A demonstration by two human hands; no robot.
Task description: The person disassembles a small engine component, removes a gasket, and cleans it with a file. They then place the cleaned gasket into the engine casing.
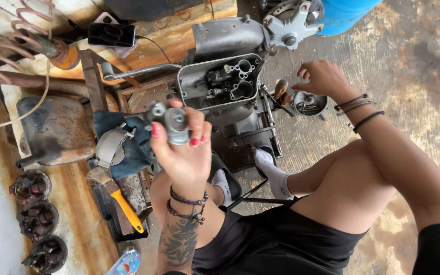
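stained concrete floor (423, 46) (rusty clutter left); left hand (182, 147) grips a metal part (171, 121), right hand's (322, 77) grip unclear.

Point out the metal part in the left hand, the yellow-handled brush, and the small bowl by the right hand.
metal part (175, 124), head view, on its round grey body.
brush (125, 208), head view, on the yellow handle.
bowl (310, 103), head view, on its inside.

Yellow-handled brush (117, 196), blue cloth (128, 142), blue barrel (345, 12) — grey metal part (171, 122), red nails.

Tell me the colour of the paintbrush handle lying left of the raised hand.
Yellow handle, seen in the head view.
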